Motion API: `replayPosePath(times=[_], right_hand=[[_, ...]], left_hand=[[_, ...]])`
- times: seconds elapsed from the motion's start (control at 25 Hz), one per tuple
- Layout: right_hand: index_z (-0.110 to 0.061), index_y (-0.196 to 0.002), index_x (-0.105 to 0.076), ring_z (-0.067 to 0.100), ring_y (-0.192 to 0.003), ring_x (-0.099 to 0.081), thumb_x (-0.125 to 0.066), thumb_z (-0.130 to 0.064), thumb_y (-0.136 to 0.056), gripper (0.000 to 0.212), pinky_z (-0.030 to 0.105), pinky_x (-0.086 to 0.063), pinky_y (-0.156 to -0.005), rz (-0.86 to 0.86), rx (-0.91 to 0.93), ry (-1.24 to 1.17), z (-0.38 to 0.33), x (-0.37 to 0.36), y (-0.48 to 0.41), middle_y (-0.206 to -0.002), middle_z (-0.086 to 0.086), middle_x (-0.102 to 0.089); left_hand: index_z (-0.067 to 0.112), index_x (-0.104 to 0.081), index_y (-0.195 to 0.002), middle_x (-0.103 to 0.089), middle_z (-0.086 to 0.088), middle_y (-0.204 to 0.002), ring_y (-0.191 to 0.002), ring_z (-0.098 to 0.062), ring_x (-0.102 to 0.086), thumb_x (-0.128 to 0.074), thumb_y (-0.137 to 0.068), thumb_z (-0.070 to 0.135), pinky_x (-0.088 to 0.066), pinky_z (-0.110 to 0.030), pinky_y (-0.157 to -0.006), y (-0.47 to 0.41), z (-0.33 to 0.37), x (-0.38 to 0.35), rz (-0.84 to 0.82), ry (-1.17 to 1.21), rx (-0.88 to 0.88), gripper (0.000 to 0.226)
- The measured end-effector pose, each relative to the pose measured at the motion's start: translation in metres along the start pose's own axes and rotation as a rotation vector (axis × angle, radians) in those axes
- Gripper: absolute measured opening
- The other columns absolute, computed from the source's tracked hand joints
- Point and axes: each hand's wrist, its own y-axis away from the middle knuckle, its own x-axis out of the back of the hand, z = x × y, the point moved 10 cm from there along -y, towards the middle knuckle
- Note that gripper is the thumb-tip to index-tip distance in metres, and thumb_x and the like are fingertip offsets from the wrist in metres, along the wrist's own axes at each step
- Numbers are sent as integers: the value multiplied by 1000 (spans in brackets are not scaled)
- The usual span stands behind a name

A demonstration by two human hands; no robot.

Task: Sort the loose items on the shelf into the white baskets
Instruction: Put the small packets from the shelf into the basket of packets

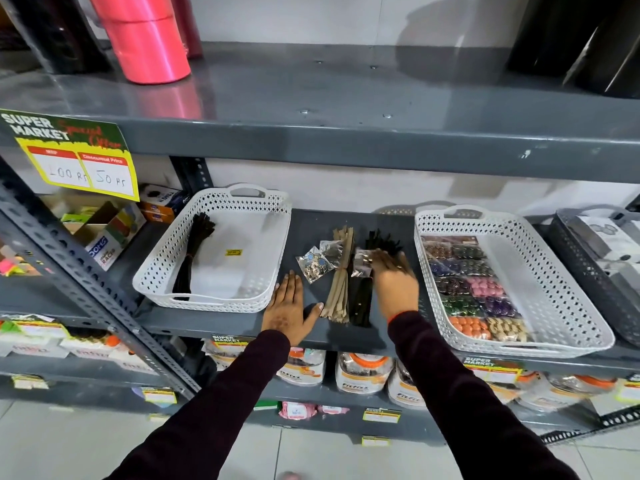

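Note:
Two white baskets stand on the grey shelf. The left basket holds one bundle of black zippers. The right basket holds packets of coloured buttons. Between them lie a beige zipper bundle, black zipper bundles and small clear packets of metal pieces. My left hand rests flat and open on the shelf beside the left basket. My right hand is blurred, its fingers on a small clear packet over the black zippers; whether they grip it is unclear.
A dark grey basket with packaged goods stands at the far right. Boxes of stationery sit left of the left basket. The upper shelf carries red rolls and black rolls. A price sign hangs at the left. Jars fill the shelf below.

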Motion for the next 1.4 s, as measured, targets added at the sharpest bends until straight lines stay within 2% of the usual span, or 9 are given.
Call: replayPosePath(times=[0.16, 0.28, 0.48, 0.72, 0.84, 1.04, 1.2, 1.28, 1.4], right_hand=[[-2, -136, -47, 30, -141, -38, -52, 11, -85, 53, 43, -41, -112, -319, -246, -32, 44, -34, 55, -150, 18, -40], [-7, -150, -17, 28, -150, -9, -33, 0, -96, 57, 41, -19, -123, -523, -304, 22, 47, -58, 70, -161, 13, -11], [1, -127, -49, 36, -124, -51, -44, -27, -99, 41, 41, -43, -103, -353, -400, -224, 22, -44, -4, -134, 23, -53], [-5, -138, -38, 33, -137, -34, -68, -36, -85, 69, 43, -41, -107, -430, -682, -319, 20, -67, -25, -146, 15, -39], [-10, -129, -51, 32, -138, -31, -70, -34, -83, 55, 43, -40, -107, -423, -715, -264, 18, -65, -29, -145, 14, -34], [-4, -114, -58, 34, -117, -55, -54, -23, -94, 28, 41, -51, -93, -162, -581, -400, 18, -39, -37, -124, 17, -58], [-7, -130, -49, 33, -93, -70, -47, -2, -96, 35, 39, -58, -76, -74, -464, -206, 48, -17, -21, -110, 20, -70], [-11, -140, -41, 33, -109, -65, -48, 10, -89, 56, 41, -55, -88, -211, -365, -70, 53, -37, -5, -130, 20, -61], [-2, -137, -43, 35, -115, -62, -48, 3, -89, 49, 44, -49, -101, -269, -347, -94, 50, -58, 13, -129, 25, -60]], left_hand=[[-1, -5, -143, -7, -20, -153, -140, -28, -5, 30, -65, 70, 0, -34, -112, 0, -1, -1, -2, -14, 8, 110], [-3, -7, -142, -9, -22, -152, -140, -30, -7, 28, -69, 69, 0, -35, -111, 0, 0, -2, -1, -8, -6, 108], [-5, -20, -139, -22, -25, -148, -137, -34, -19, 15, -81, 65, -13, -40, -111, 0, -1, -2, 15, 21, -20, 99], [-3, -17, -141, -19, -22, -150, -138, -31, -17, 21, -77, 67, -13, -38, -112, -2, -1, 0, 31, 41, 0, 102], [0, -9, -143, -9, -17, -153, -140, -26, -6, 26, -70, 68, -4, -34, -113, -1, -1, 1, 11, 45, 13, 106], [-6, -26, -138, -28, -25, -146, -135, -33, -25, 12, -85, 63, -23, -41, -111, 0, -2, 2, 33, 37, 3, 94], [-8, -36, -132, -39, -29, -139, -128, -37, -37, -2, -91, 58, -31, -45, -105, 2, -2, 4, 28, 68, 9, 85], [-9, -37, -132, -39, -28, -138, -128, -36, -37, -3, -91, 58, -30, -45, -105, 3, 0, 6, 34, 79, 4, 85], [-9, -38, -131, -41, -29, -138, -128, -37, -38, -4, -92, 57, -28, -45, -105, 4, 0, 6, 29, 71, 3, 84]])
